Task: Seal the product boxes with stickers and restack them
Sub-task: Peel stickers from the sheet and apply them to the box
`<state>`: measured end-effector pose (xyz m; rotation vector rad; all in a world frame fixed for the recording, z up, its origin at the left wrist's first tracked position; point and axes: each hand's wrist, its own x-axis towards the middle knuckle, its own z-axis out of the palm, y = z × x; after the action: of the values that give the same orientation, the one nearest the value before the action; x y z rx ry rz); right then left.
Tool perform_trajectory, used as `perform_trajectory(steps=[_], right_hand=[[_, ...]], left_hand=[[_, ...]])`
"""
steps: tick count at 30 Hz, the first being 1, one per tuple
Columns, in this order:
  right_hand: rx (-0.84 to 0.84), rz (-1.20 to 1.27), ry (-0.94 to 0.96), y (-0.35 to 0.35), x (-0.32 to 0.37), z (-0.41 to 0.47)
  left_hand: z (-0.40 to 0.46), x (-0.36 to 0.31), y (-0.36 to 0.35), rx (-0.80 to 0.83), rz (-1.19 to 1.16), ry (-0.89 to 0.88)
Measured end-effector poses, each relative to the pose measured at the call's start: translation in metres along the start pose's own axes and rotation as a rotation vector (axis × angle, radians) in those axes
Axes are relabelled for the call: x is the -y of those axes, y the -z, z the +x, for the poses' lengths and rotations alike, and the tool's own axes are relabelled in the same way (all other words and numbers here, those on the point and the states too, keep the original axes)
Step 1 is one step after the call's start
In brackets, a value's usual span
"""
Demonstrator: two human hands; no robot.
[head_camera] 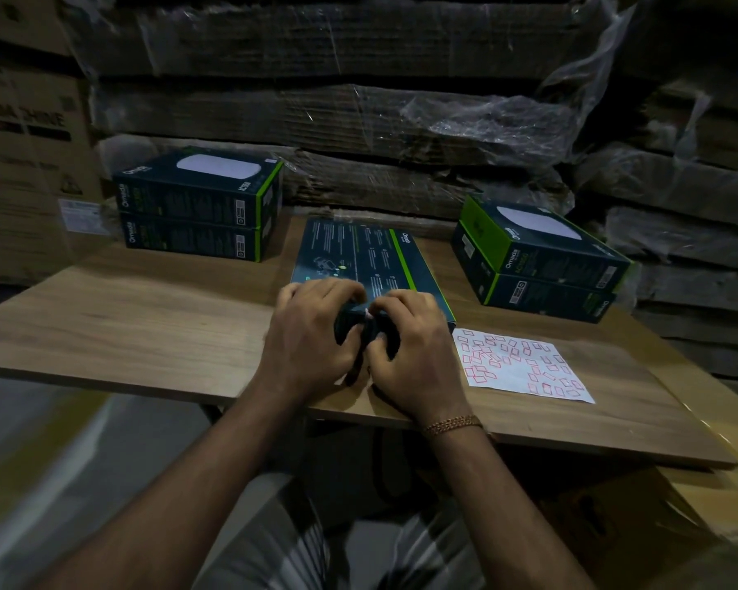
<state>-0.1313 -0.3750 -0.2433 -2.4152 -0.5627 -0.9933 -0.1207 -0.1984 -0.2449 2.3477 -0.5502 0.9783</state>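
Flattened cardboard wrapped in clear film (465, 117) is stacked high behind a wooden desk (146, 317) in a dim storage room. At the middle of the desk lies the center box (358, 253), a dark product box with a green stripe, printed side up, its near end toward the person. Both hands are at that near end. The left hand (312, 330) has its grip curled over the near edge, fingers on top and thumb down the end face. The right hand (414, 347) is just beside it, its grip curled the same way, fingertips pressing a small pale sticker (367, 313) onto the top edge between the two hands. A gold bracelet (452, 424) sits on the right wrist.

Left of the center box and further back stands the left stack (197, 206), two matching boxes one on the other. Right of the center box is the right stack (542, 261), also two boxes, turned at an angle. Just right of the center box's near corner lies a white sticker sheet (520, 364) covered with small red-outlined stickers.
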Motion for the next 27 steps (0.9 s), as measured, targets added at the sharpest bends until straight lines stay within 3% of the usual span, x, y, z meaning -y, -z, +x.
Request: perform_trajectory(steps=[9, 27], right_hand=[[0.036, -0.150, 0.053, -0.0029, 0.0055, -0.0009], [0.097, -0.138, 0.020, 0.0013, 0.0035, -0.0032]], left_hand=[[-0.0002, -0.0005, -0.0006, -0.016, -0.003, 0.032], [0.0005, 0.0025, -0.0028, -0.020, 0.010, 0.038]])
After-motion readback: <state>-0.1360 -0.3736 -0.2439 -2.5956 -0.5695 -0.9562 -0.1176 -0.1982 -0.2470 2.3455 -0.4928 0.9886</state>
